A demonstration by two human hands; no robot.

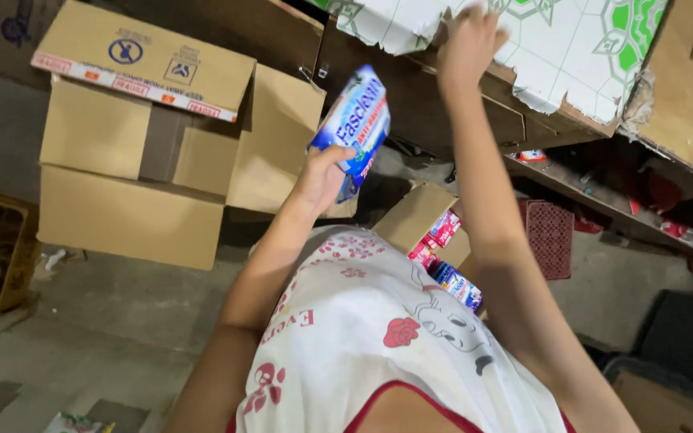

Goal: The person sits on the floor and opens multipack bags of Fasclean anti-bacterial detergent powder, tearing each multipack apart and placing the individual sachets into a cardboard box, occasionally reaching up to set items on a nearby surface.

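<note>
Big cardboard box (134, 160), upper left of the frame: flaps open, standing on the concrete floor (106, 321). A second flap leans toward frame centre.

Wooden counter (459, 104), top centre to upper right: a torn white-and-green sheet (571, 48) lies across its top. A shelf below it, right of centre, holds small red items too blurred to tell apart.

Your shirt (378, 345), white with red flowers, fills the lower centre.

Small open carton (419, 216), centre of frame, just below the counter edge: packed with little pink, red and blue packs (447, 256).

Red perforated crate (551, 236), right of centre, stands beside that carton.

Your right hand (468, 40), top centre: raised to the counter top, resting on the torn sheet's edge. Fingers run out of the frame, so you cannot tell whether they grasp anything.

Your left hand (322, 176), centre: fingers wrapped around the lower end of a blue-and-white packet (356, 124), firm hold. The packet is tilted, upper end toward the counter, held in the air above the small carton and in front of the big box's flap.
</note>
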